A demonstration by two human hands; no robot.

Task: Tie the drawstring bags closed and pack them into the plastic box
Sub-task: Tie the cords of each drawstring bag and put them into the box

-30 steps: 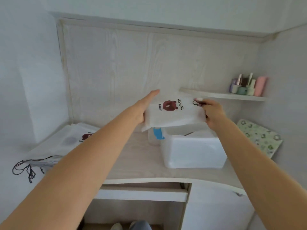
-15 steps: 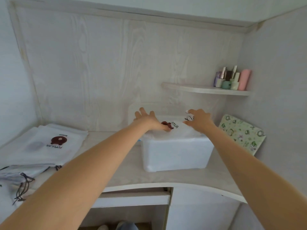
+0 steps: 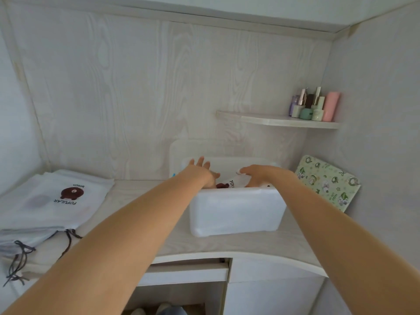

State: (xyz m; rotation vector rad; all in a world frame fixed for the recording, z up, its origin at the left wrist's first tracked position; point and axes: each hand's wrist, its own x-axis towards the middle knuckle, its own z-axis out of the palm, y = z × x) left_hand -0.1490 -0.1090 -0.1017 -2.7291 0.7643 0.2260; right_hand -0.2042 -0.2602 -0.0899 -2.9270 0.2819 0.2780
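Note:
A translucent white plastic box (image 3: 236, 212) stands on the desk right of centre. Inside it lies a white drawstring bag (image 3: 228, 184) with a brown bear print, only its top showing above the rim. My left hand (image 3: 203, 172) reaches into the box with fingers spread and presses on the bag's left part. My right hand (image 3: 258, 176) reaches in from the right, fingers bent down onto the bag; its fingertips are hidden behind the rim. A stack of similar white bags (image 3: 54, 201) with dark cords lies at the desk's left end.
The box lid (image 3: 181, 148) leans against the wooden back wall behind the box. A green patterned pad (image 3: 327, 185) leans in the right corner. A small shelf (image 3: 279, 121) above carries several cosmetic bottles. An open compartment sits under the desk's curved front edge.
Both hands lowered the bag from above the box down into it. They now sit deeper inside, and the bag has sunk below the rim.

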